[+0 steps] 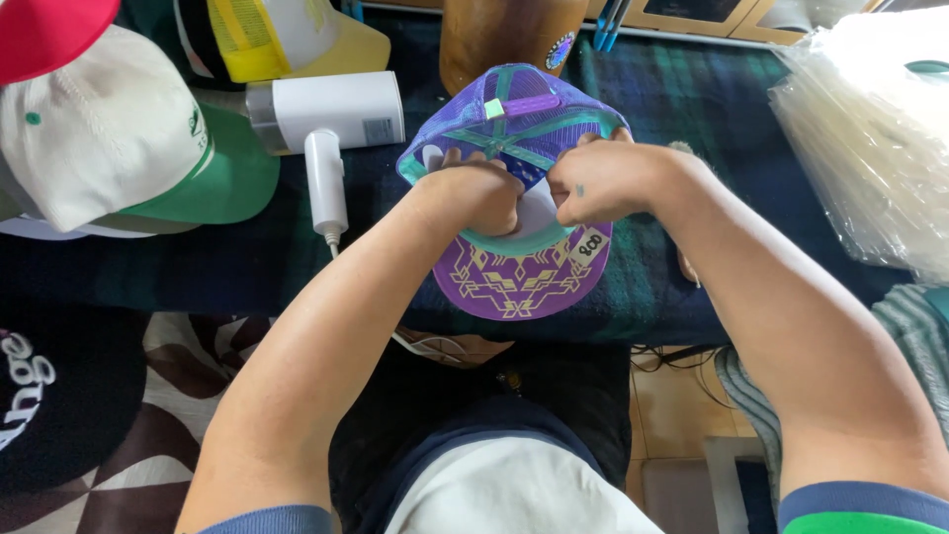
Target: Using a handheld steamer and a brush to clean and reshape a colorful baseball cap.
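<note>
1. Lying upside down near the front edge of the bench (692,297), which is covered in dark blue-green plaid cloth, the purple flat-brimmed cap with teal seam tape inside (514,168) shows its hollow crown facing up; inside it are only the fingertips of both hands and a white front panel.
2. A small white tag hangs at the brim's right side, and the patterned brim points toward the person.
3. The left hand (474,193) is curled into a near fist, its fingers clenched on the teal sweatband at the crown's front rim, forearm reaching in from the lower left.
4. The right hand (598,178) mirrors it just beside, fingers pinched on the same rim, knuckles up, forearm coming in from the lower right.
5. A white handheld steamer with a downward handle (331,124) lies left of the cap, near it but apart.
6. A white cap with a green brim (119,148) rests at the bench's left edge.
7. A stack of clear plastic bags (870,148) sits at the right edge.
8. A brown cylindrical container (504,35) stands at the back edge; its contents cannot be seen.
</note>
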